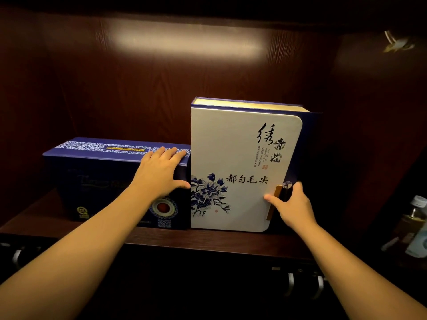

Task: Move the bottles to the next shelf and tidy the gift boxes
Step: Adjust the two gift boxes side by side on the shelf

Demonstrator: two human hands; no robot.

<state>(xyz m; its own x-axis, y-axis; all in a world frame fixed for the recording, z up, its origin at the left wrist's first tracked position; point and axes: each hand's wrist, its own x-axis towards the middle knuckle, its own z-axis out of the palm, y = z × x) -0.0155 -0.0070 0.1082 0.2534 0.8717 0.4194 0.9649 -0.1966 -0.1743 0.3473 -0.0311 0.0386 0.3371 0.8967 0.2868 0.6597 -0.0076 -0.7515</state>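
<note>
While both arms reach into the shelf [208, 239], the right hand [292, 204] pinches the right edge of the upright white gift box [235, 162], thumb on its front. Left of that box and touching it, the left hand [159, 172] cups the lower blue gift box [104, 179]'s top right corner. Bottles [416, 215] stand far right.

On the shelf [208, 237], the low gift box [111, 181] stands left of the tall gift box [240, 167], touching it; bottles [413, 218] stand far right.
</note>
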